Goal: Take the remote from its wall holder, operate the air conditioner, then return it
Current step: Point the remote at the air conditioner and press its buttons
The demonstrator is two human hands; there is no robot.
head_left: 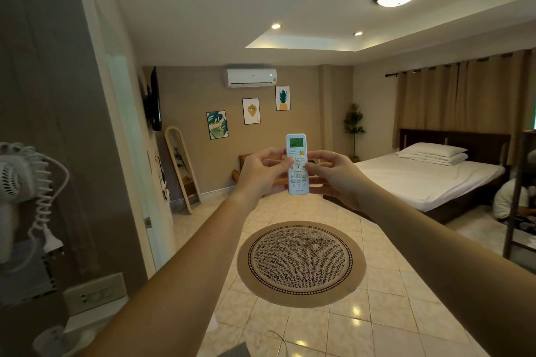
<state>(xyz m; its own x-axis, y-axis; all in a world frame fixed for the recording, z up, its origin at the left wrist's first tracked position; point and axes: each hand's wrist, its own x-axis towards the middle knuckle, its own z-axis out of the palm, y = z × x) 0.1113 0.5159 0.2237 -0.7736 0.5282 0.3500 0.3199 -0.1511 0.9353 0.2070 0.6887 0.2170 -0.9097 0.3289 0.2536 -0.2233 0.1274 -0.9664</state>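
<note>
Holding the remote upright at arm's length, the person has both arms stretched out over the round rug. The left hand grips the remote's left edge, fingers curled behind it and thumb laid across the upper buttons. The right hand clasps the right edge, its thumb resting on the middle buttons. Both hands are closed on the remote, so neither is free.

The remote's long axis runs nearly vertical, with the lit green screen at the top and the button face turned toward the person. Its top end points up and away toward the air conditioner, which hangs high on the far wall, above and slightly left of the remote, well apart from it. That line from the remote's top end to the unit is what a button press depends on, and it looks roughly aimed already.

The step in hand seems to be operating the unit, with either thumb equally near a button. No wall holder can be made out with certainty; the return would likely call for turning away from this wall.
</note>
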